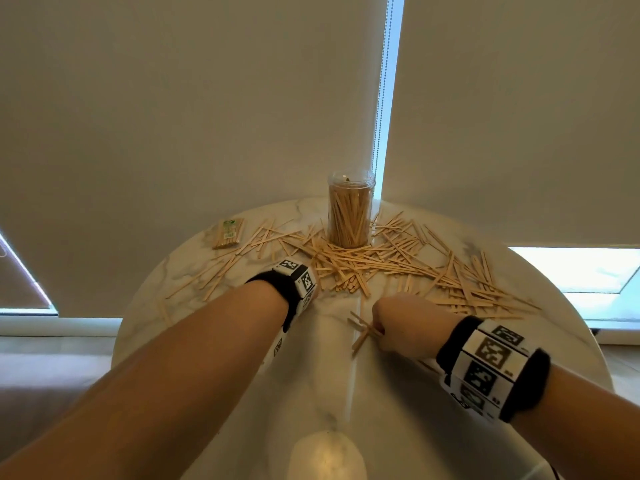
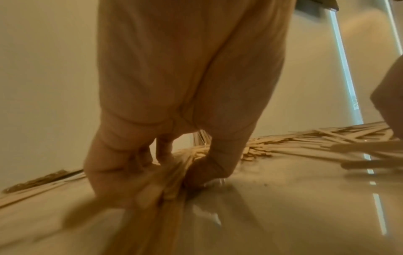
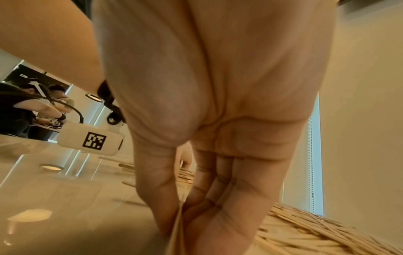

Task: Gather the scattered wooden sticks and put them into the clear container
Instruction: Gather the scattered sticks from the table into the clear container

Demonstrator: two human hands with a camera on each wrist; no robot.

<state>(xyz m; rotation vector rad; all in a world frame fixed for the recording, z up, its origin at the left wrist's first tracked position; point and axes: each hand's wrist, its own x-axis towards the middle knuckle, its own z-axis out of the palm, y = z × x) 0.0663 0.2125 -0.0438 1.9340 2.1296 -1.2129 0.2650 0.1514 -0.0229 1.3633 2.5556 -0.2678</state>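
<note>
A round, glossy marble table (image 1: 408,403) carries everything. A clear jar (image 1: 350,209), packed with upright sticks, stands near the far edge. Loose sticks (image 1: 388,261) lie scattered around its base in a wide band, thickest just in front of the jar and fanning out toward the right edge; thinner strays reach toward the left edge. A small wrapped pack (image 1: 228,233) of sticks lies flat near the far-left edge, apart from the jar.
</note>
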